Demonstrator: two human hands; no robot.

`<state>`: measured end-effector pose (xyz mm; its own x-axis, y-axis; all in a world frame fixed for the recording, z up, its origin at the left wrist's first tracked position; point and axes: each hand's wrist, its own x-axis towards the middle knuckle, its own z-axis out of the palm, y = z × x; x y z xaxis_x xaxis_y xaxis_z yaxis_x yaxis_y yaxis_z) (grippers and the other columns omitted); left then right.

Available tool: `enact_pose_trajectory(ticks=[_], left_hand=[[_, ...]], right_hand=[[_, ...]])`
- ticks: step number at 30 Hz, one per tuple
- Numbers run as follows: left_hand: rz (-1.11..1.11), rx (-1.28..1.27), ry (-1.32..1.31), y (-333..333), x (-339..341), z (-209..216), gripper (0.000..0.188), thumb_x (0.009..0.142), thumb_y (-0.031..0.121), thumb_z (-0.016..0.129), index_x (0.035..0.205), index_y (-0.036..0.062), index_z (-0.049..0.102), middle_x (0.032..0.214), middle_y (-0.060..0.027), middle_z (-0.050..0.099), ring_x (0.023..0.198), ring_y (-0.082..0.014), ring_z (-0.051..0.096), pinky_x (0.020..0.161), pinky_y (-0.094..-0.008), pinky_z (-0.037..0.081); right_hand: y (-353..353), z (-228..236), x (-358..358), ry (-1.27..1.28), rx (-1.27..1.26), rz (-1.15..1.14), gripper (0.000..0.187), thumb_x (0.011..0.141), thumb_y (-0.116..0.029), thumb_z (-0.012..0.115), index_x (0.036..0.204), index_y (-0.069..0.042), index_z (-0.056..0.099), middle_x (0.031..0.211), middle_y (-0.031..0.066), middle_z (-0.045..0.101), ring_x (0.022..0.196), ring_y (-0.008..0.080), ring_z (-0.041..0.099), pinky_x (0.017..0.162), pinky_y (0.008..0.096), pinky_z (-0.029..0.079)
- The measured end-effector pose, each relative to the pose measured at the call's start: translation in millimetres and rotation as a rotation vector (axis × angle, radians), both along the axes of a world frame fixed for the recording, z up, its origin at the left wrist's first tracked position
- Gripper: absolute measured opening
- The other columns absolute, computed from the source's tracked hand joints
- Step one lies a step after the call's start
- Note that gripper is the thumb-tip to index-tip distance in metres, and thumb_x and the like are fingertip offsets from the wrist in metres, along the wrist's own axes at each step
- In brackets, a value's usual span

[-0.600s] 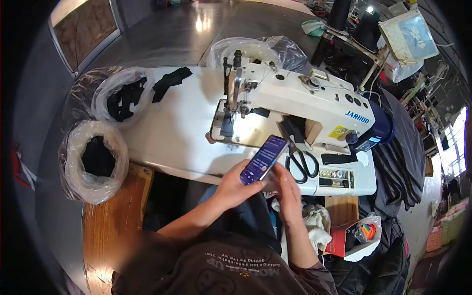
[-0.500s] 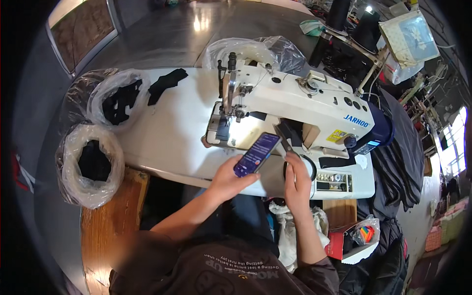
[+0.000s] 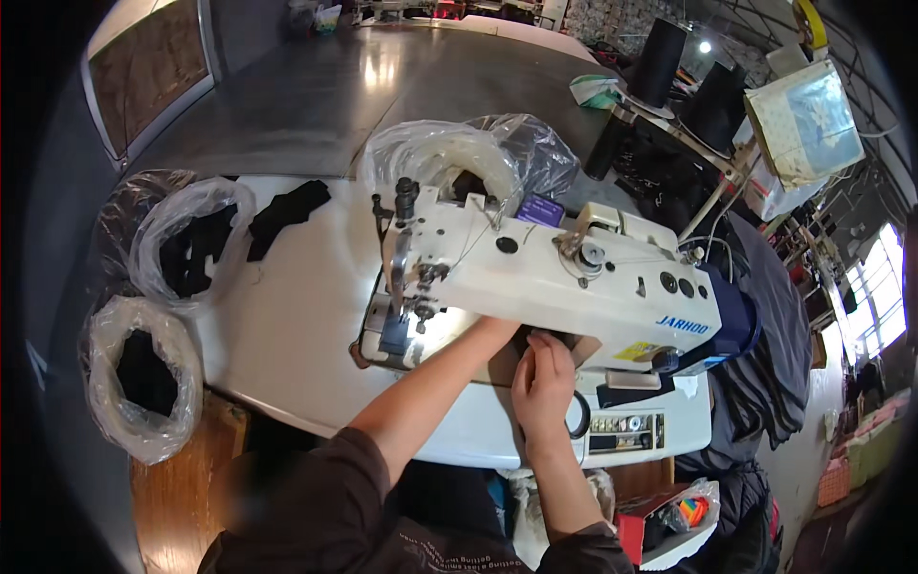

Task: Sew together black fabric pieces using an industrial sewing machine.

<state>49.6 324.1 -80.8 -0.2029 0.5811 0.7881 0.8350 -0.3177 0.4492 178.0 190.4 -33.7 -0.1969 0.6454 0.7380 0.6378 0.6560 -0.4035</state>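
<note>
My left hand [image 3: 499, 328] reaches under the arm of a white sewing machine [image 3: 564, 263]; its fingers are hidden there. My right hand [image 3: 545, 383] is in front of the machine arm, fingers bent and pressed together at the edge of some dark cloth [image 3: 521, 341]. What they hold, if anything, I cannot make out. A black scissors handle ring [image 3: 584, 417] shows beside that hand on the white table [image 3: 287, 330]; the blades are hidden. Behind the machine, a phone with a lit purple screen [image 3: 541, 209] is partly covered by the machine arm.
Plastic-wrapped openings holding black cloth [image 3: 147, 371] stand at the table's left, with a black piece [image 3: 287, 218] nearby. Another clear plastic bag [image 3: 430, 153] lies behind the machine. Black thread cones [image 3: 658, 62] stand back right. A parts tray [image 3: 626, 432] sits at the front right.
The phone has gone from my left hand to behind the machine. My left hand has moved forward under the machine arm. My right hand has shifted left, off the scissors handle.
</note>
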Motion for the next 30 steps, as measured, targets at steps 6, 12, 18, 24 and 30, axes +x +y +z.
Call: enact_pose_trajectory(ticks=[6,12,18,24,30], left_hand=[[0.050,-0.276,-0.010,119,-4,33,0.045,0.086,0.012,0.074,0.129,0.0022,0.066,0.115,-0.0249,0.069,0.096,-0.0442,0.071,0.080,-0.0496,0.059],[-0.056,-0.117,-0.002,198,20,0,0.058,0.077,0.027,0.085,0.125,0.0004,0.065,0.117,-0.0252,0.067,0.105,-0.0441,0.070,0.086,-0.0532,0.060],[-0.311,-0.470,0.066,202,17,6,0.073,0.077,0.051,0.088,0.125,0.0004,0.068,0.129,-0.0247,0.065,0.124,-0.0429,0.067,0.100,-0.0589,0.057],[-0.311,-0.534,0.213,234,58,-29,0.074,0.077,0.054,0.087,0.129,0.0032,0.069,0.135,-0.0229,0.059,0.127,-0.0458,0.060,0.098,-0.0646,0.054],[0.034,-0.282,0.140,198,22,-41,0.057,0.091,0.036,0.076,0.137,0.0053,0.064,0.147,-0.0233,0.056,0.140,-0.0407,0.056,0.105,-0.0539,0.054]], right_hand=[[5,3,1,-0.022,-0.050,0.013,0.023,0.087,0.006,0.069,0.110,0.004,0.070,0.113,0.0213,0.073,0.103,0.0425,0.070,0.091,0.0489,0.058],[5,5,-3,-0.067,-0.064,0.061,0.025,0.086,0.003,0.071,0.112,0.002,0.070,0.111,0.0190,0.072,0.101,0.0402,0.069,0.089,0.0495,0.056],[3,4,-1,-0.100,-0.116,0.060,0.026,0.085,0.002,0.072,0.111,0.001,0.070,0.110,0.0179,0.071,0.098,0.0401,0.067,0.088,0.0498,0.055],[3,-1,3,-0.133,-0.145,0.010,0.024,0.085,-0.001,0.071,0.108,0.000,0.069,0.105,0.0182,0.069,0.098,0.0409,0.065,0.089,0.0509,0.053],[2,5,-11,-0.095,-0.091,0.099,0.021,0.085,-0.002,0.071,0.106,-0.001,0.069,0.106,0.0188,0.070,0.096,0.0418,0.065,0.088,0.0509,0.053]])
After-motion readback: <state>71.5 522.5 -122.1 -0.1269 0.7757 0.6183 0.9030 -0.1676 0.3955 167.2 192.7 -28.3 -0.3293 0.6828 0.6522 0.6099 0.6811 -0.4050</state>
